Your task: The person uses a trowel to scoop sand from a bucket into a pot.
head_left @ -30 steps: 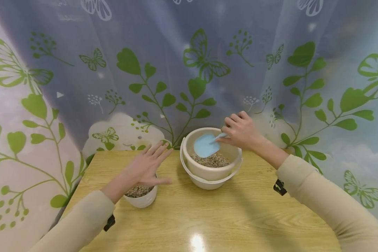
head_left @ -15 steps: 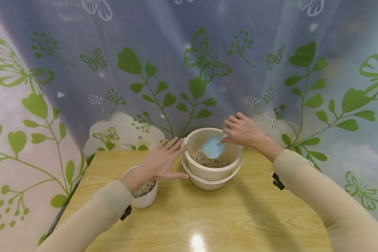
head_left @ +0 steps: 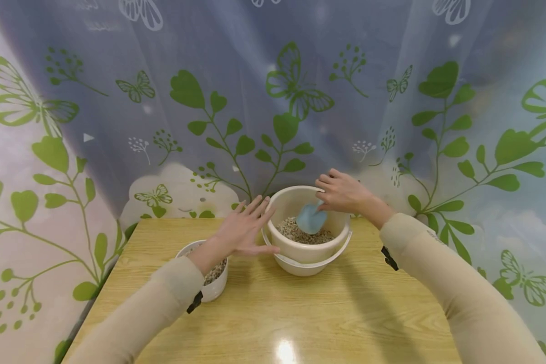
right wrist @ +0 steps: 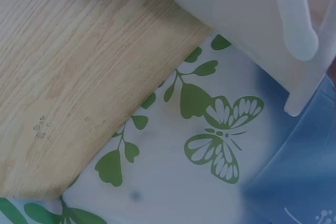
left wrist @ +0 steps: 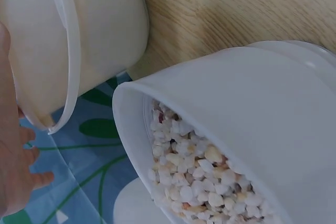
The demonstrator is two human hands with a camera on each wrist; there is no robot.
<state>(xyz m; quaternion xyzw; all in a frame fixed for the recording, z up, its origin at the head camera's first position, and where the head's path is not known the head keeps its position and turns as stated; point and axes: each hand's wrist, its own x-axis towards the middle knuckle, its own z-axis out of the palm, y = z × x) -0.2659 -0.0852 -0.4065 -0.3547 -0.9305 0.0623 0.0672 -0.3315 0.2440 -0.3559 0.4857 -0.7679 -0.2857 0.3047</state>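
In the head view, my right hand grips the handle of a light blue scoop, whose blade is down inside a cream bucket by the gravel. My left hand is at the bucket's left side with fingers spread; whether it touches the rim I cannot tell. Below my left forearm stands a white pot full of small stones. The left wrist view shows this pot, its pale pebbles and part of my left hand beside the bucket. My right hand is out of the right wrist view.
A white carrying handle hangs down around the bucket's front. Both vessels stand on a wooden table. Right behind its back edge hangs a curtain printed with green leaves and butterflies.
My left hand has moved right, from above the white pot to the bucket's left side. The scoop has gone lower into the bucket, toward the gravel, with my right hand shifting slightly down.
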